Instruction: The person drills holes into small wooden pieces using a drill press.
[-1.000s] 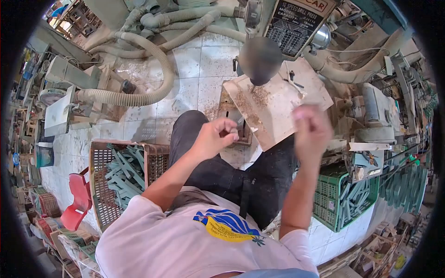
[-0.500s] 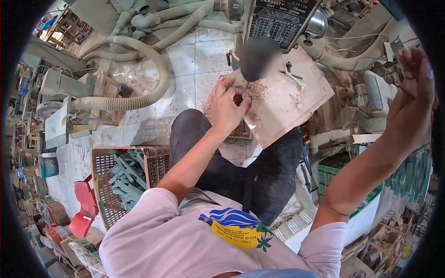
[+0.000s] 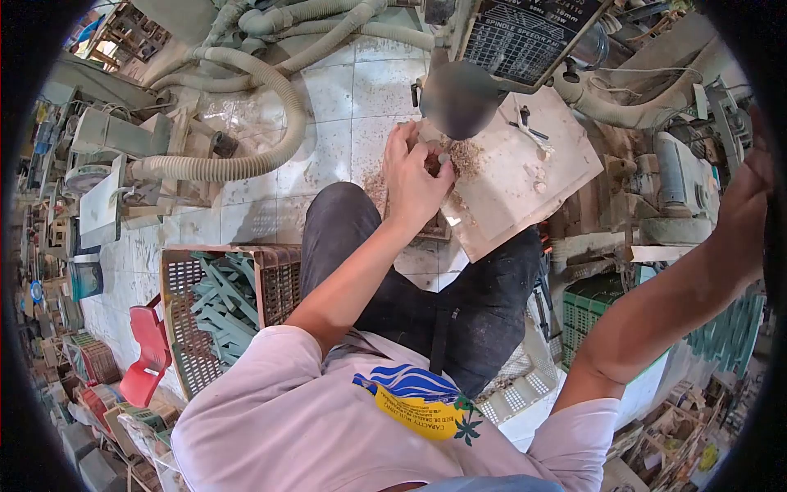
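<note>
My left hand (image 3: 418, 176) is at the left edge of a pale board (image 3: 533, 176) strewn with wood shavings. Its fingers and thumb curl round a small object that I cannot make out. Just above the fingertips, a dark round blurred patch hides the lower part of the drill press (image 3: 520, 41) with its spindle speed plate. My right hand (image 3: 750, 180) is raised at the far right edge of the view, dark and partly cut off, so its fingers are hidden. A small black tool (image 3: 527, 127) lies on the board.
A crate (image 3: 184, 328) of grey-green strips (image 3: 225, 299) stands at the lower left beside a red chair (image 3: 146, 357). Ribbed hoses (image 3: 287, 123) curve over the tiled floor. A green crate (image 3: 586, 307) is at the right. My legs (image 3: 344, 238) are below the board.
The view has shifted slightly. My left hand remains curled at the board's edge. My right hand has moved further to the right and down, into the dark rim of the view.
</note>
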A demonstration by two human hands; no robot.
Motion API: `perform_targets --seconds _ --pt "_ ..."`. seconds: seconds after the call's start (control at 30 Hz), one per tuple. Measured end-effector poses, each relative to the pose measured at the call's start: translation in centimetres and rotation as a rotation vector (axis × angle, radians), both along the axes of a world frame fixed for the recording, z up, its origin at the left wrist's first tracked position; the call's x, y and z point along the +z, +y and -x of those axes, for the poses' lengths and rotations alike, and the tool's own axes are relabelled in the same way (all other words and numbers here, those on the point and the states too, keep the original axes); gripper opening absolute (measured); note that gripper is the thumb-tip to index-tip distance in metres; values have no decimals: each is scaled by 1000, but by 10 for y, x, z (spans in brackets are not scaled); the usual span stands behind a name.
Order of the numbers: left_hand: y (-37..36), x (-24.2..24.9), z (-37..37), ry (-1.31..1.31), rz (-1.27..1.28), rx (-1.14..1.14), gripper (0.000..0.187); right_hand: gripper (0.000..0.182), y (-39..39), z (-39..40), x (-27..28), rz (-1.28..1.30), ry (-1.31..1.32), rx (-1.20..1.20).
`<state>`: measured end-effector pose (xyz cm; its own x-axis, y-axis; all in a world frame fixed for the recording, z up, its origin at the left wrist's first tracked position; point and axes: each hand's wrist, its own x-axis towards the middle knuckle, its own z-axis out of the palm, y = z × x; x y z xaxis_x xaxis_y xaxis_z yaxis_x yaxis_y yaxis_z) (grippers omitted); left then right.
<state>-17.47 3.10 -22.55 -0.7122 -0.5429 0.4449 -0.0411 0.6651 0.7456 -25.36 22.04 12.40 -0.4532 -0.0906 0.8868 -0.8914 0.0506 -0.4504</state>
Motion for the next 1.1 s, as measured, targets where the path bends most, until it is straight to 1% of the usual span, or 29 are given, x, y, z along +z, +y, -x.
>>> perform_targets --seconds 0.03,0.07,0.1,0.2,0.33,0.43,0.63,0.73,0.8,0.9,1.0,1.1 --pt "1 -2 1 14 28 28 23 21 -14 -8 1 65 -46 -142" --pt "1 -3 2 10 26 31 23 18 -22 -5 5 198 -142 -225" --pt "0 -4 2 15 28 20 23 18 -23 4 5 161 -161 -184" --pt "-2 -6 4 34 41 5 22 19 -14 32 8 -62 -221 14" --pt "0 -1 2 82 45 9 18 21 -14 53 13 -278 -314 180" --pt "2 -1 2 71 37 25 19 22 -13 55 13 -307 -366 259" --pt "1 -4 3 74 27 17 20 26 -7 51 2 -257 -463 331" --pt "3 -4 2 59 0 25 21 28 -3 45 -3 -230 -549 453" --pt "1 -5 3 62 5 18 22 27 -9 36 -12 41 -532 201" --pt "1 -5 3 63 13 13 22 23 -4 35 -14 -33 -448 141" --pt "1 -3 2 52 9 14 23 23 -1 36 -18 -13 -456 58" --pt "3 0 1 34 -9 23 23 24 1 35 -17 23 -482 123"
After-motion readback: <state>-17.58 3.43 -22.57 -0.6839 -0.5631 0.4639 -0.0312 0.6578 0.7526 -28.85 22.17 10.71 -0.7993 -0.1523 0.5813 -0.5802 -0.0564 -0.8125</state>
